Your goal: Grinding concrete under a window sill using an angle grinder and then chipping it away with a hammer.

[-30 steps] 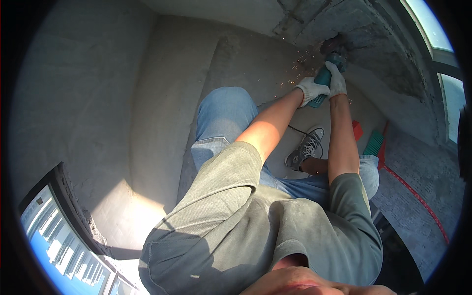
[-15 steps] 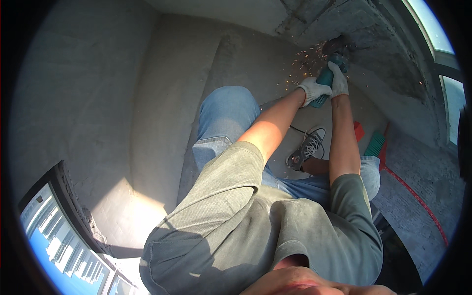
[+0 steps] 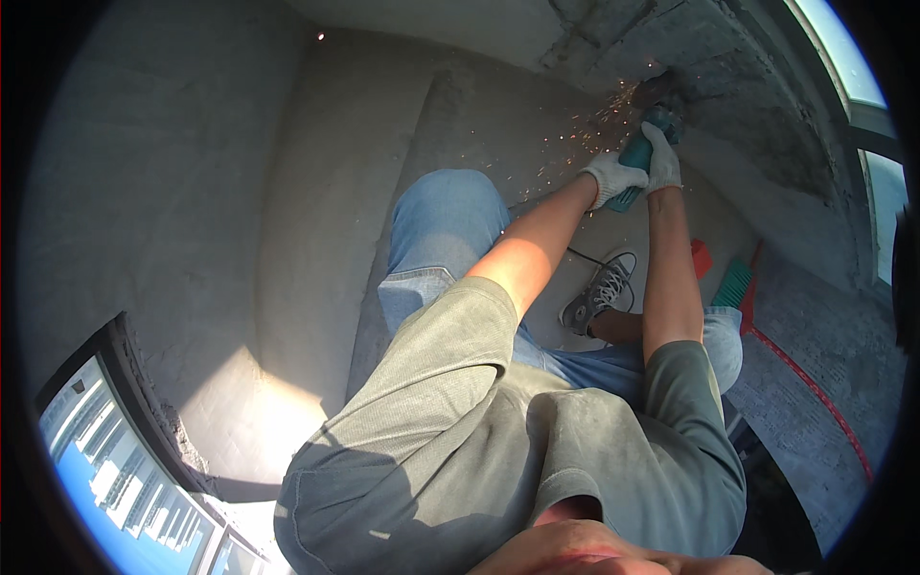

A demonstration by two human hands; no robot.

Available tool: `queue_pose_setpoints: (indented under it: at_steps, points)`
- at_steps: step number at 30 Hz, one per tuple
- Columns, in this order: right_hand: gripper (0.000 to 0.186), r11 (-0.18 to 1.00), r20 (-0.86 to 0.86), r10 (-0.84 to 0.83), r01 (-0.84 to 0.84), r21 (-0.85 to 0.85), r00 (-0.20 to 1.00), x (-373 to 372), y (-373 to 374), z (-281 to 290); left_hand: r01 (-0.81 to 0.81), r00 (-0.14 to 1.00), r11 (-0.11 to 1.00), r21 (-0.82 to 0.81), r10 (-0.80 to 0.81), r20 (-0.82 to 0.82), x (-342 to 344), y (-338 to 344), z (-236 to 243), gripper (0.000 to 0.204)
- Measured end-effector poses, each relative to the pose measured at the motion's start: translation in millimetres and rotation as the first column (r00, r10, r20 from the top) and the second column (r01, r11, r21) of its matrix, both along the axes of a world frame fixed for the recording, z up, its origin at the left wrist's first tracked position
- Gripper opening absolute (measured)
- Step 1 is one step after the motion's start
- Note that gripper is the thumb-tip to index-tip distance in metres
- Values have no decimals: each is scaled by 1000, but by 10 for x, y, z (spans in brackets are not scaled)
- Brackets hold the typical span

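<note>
While sparks (image 3: 621, 101) fly, my gloved left hand (image 3: 611, 178) and right hand (image 3: 662, 160) clasp the teal grinder (image 3: 633, 150), apparently mid-grind; the next pass likely needs steadiness.

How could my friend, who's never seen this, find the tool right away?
Start at the window at the upper right. Left of it, the left hand and right hand, in white gloves, hold the tool. It's long and teal, and unlike the green brush below, has sparks beside it.

Angle grinder (image 3: 633, 150): smooth, plastic-looking casing. Work gloves (image 3: 609, 178): matt knitted cloth. Jeans (image 3: 446, 216): soft denim. Upper-right wall (image 3: 757, 129): rough, matt cement.
</note>
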State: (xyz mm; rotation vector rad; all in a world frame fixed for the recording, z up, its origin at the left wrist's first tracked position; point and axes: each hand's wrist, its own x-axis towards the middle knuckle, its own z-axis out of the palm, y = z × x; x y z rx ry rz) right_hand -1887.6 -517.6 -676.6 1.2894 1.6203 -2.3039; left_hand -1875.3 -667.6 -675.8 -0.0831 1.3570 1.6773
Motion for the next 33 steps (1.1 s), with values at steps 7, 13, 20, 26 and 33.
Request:
queue_pose_setpoints:
  at_steps: [7,13,20,26,33]
  points:
    - [39,1000,-14,-11,11,21,1000,23,-102,153,-26,999,1000,10,26,-21,0,27,-48,45]
    - [40,997,4,-10,10,74,1000,3,-128,167,-51,999,997,50,51,18,21,2,-25,47]
    - [36,999,-3,42,-42,-12,999,36,-97,135,-34,999,999,33,35,-22,14,19,-68,44]
    - [39,999,13,-5,4,51,1000,4,-121,132,5,999,1000,-1,-5,-51,-4,0,-76,46]
    - [37,1000,2,-20,20,23,1000,15,-130,140,3,999,1000,1,-3,-37,2,4,-88,45]
